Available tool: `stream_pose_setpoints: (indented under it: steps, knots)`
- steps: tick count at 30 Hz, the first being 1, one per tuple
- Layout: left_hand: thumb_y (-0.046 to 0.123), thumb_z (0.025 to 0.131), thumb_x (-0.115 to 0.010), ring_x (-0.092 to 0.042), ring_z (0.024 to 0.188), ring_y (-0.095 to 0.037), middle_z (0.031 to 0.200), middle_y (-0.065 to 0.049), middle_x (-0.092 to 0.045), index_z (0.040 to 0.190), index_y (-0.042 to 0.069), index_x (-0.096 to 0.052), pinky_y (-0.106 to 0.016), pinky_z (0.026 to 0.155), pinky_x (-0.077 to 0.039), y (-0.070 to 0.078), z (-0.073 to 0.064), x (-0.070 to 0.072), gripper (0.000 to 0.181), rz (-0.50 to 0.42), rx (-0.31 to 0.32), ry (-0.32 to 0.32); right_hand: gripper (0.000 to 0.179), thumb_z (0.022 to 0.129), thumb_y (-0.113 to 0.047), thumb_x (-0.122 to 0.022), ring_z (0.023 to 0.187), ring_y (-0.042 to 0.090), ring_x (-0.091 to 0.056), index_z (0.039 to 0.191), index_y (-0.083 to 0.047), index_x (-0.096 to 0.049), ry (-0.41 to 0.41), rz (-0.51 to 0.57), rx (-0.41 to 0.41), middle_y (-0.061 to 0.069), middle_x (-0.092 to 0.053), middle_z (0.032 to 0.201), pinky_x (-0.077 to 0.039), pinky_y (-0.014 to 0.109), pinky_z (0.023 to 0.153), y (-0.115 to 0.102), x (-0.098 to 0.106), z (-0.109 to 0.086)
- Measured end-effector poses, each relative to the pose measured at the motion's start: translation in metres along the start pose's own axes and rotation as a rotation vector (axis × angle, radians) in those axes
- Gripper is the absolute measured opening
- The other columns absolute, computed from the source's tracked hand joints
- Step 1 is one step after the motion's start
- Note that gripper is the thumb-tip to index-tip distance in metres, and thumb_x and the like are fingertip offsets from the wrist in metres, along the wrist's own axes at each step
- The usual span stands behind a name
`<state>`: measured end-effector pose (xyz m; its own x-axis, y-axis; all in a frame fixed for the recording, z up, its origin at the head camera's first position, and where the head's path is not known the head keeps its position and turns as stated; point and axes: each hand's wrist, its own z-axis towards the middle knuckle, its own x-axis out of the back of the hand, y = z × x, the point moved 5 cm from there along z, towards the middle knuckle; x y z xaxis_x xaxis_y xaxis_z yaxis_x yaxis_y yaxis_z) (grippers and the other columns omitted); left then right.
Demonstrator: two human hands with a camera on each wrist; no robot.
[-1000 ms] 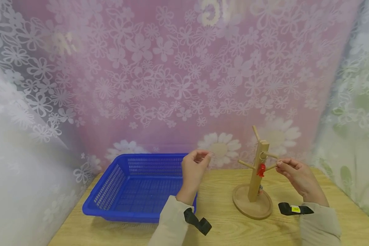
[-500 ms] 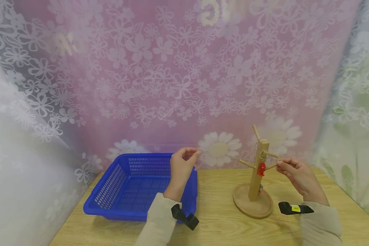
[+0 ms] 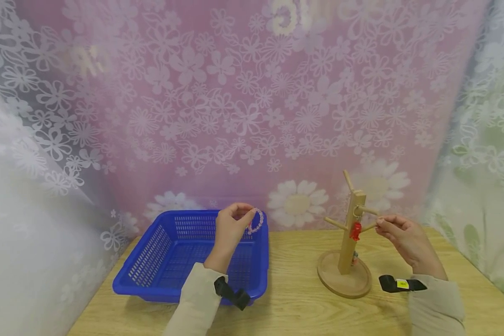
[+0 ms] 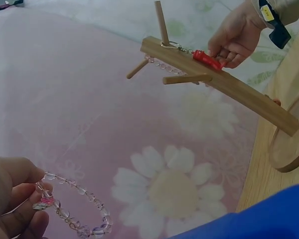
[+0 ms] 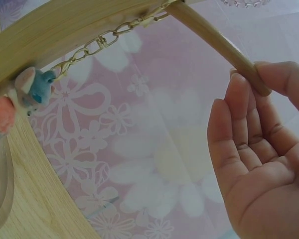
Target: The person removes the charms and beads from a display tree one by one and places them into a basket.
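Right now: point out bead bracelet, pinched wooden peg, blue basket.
Bead bracelet (image 4: pixel 81 190): left wrist view, upper bead.
Wooden peg (image 5: pixel 217 43): right wrist view, mid-shaft.
Blue basket (image 3: pixel 151 292): head view, front rim.

L hand (image 3: pixel 230 226) raised, thumb & fingertips pinched tog., other fingers curled; L forearm (image 3: pixel 193 301) slants up to the R. R hand (image 3: pixel 406 240) at approx. same height — thumb opp. fingertips, also pinching, fingers slightly bent — leaning L from R forearm (image 3: pixel 437 305).

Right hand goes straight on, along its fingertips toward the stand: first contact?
The right hand already pinches the peg. Straight on, probably the red charm; depth is unclear, so it may miss that and meet the post.
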<state>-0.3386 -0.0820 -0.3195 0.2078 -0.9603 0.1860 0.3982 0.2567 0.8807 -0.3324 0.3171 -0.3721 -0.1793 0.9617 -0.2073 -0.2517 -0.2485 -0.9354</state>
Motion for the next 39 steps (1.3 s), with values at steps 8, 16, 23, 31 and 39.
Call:
stream_pose_setpoints:
  steps: [8,16,23,31,39]
  knots:
    - [0.015,0.085,-0.071,-0.061,0.071,-0.015,0.084,-0.007,-0.069,0.093,0.005,-0.071,-0.032,0.074,-0.049,-0.011,0.008,0.013,0.014,-0.018,0.062,-0.066,0.016,0.095,-0.001,-0.051,0.084,0.009,-0.064,0.094,-0.007,-0.066,0.004,0.002,-0.005,-0.003,-0.066,0.094,-0.051,0.019,0.077,-0.001,0.001,-0.002]
    - [0.013,0.085,-0.069,-0.059,0.075,-0.016,0.085,-0.007,-0.067,0.095,0.003,-0.070,-0.033,0.077,-0.048,-0.023,0.017,0.026,0.014,-0.025,0.129,-0.120,0.017,0.095,0.000,-0.051,0.084,0.009,-0.064,0.095,-0.007,-0.067,0.001,0.018,0.003,-0.002,-0.066,0.093,-0.051,0.020,0.078,-0.002,0.002,-0.003]
    - [0.014,0.085,-0.070,-0.059,0.086,-0.016,0.090,-0.002,-0.068,0.092,0.005,-0.070,-0.037,0.083,-0.044,-0.037,0.023,0.032,0.011,0.000,0.193,-0.213,0.017,0.095,0.000,-0.051,0.084,0.009,-0.064,0.095,-0.006,-0.067,0.004,0.022,-0.001,-0.002,-0.066,0.093,-0.051,0.020,0.078,-0.002,0.002,-0.002]
    - [0.019,0.085,-0.070,-0.059,0.091,-0.018,0.095,-0.002,-0.068,0.094,0.008,-0.070,-0.045,0.091,-0.041,-0.059,0.029,0.040,0.014,0.067,0.258,-0.300,0.018,0.095,0.000,-0.050,0.084,0.009,-0.065,0.094,-0.007,-0.067,-0.002,0.025,-0.008,-0.001,-0.067,0.093,-0.051,0.020,0.078,0.001,0.001,-0.002]
    - [0.024,0.086,-0.070,-0.059,0.091,-0.021,0.098,-0.007,-0.069,0.098,0.010,-0.071,-0.047,0.090,-0.041,-0.081,0.032,0.048,0.018,0.141,0.306,-0.488,0.018,0.096,0.000,-0.050,0.084,0.009,-0.064,0.095,-0.007,-0.067,-0.014,0.017,0.003,-0.003,-0.067,0.093,-0.051,0.019,0.079,-0.001,-0.001,-0.001]
